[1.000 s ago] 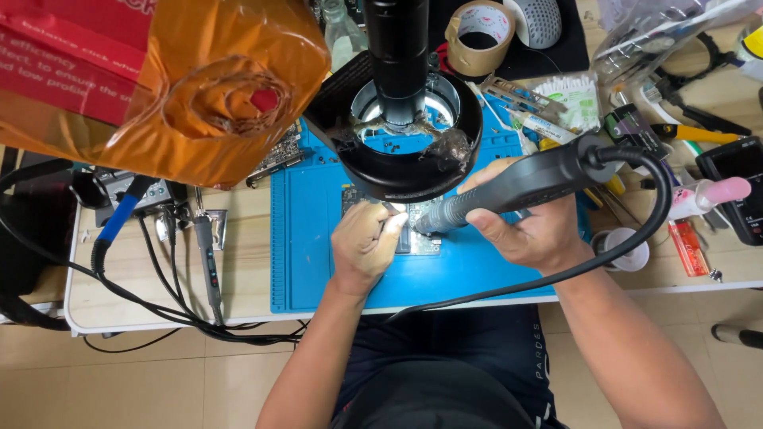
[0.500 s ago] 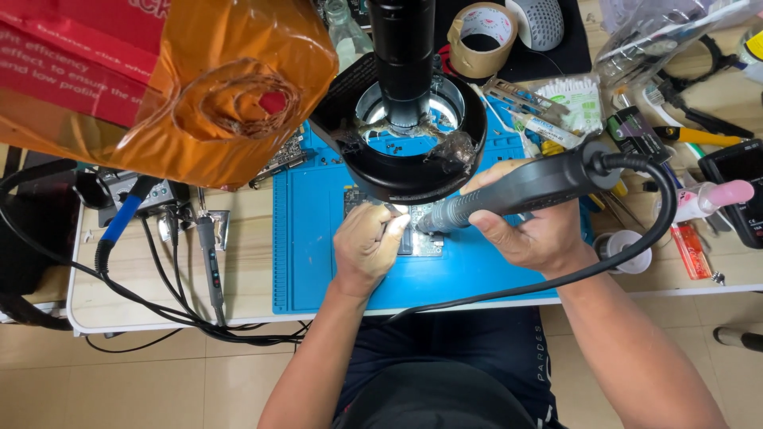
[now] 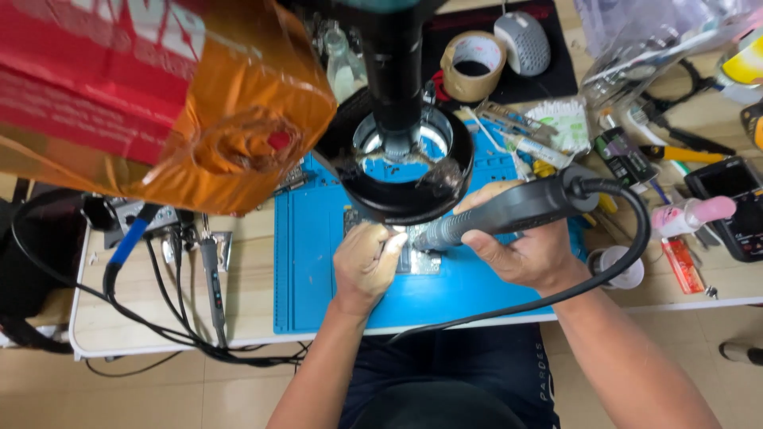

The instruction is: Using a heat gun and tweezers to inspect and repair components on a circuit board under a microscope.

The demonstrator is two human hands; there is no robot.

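Head view, looking down over the counter (image 3: 238, 318).

Work piece: a small circuit board (image 3: 420, 260) lies flat on the blue mat (image 3: 318, 262), directly under the black ring light (image 3: 405, 179) of the microscope (image 3: 393, 71). It sits between the two hands, touching or nearly touching both; most of it is hidden by them.

Left hand (image 3: 364, 266): curled, fingers pressed together at the board's left edge. A thin bright tool shows at the fingertips, but I cannot tell what it is or whether it pinches the board itself.

Right hand (image 3: 528, 250): wrapped closed around the grey handle of a hot-air handpiece (image 3: 509, 213). Its black cable (image 3: 628, 246) loops right and back under the forearm.

Key relation: the handpiece's long axis runs from upper right down to lower left, nozzle end pointing at the board's upper right part, just beside the left fingertips. The left hand is nearer the board; the right stands off by the nozzle's length.

Elsewhere: a tape roll (image 3: 474, 63) lies beyond the microscope; an orange bag (image 3: 175, 103) fills the upper left.
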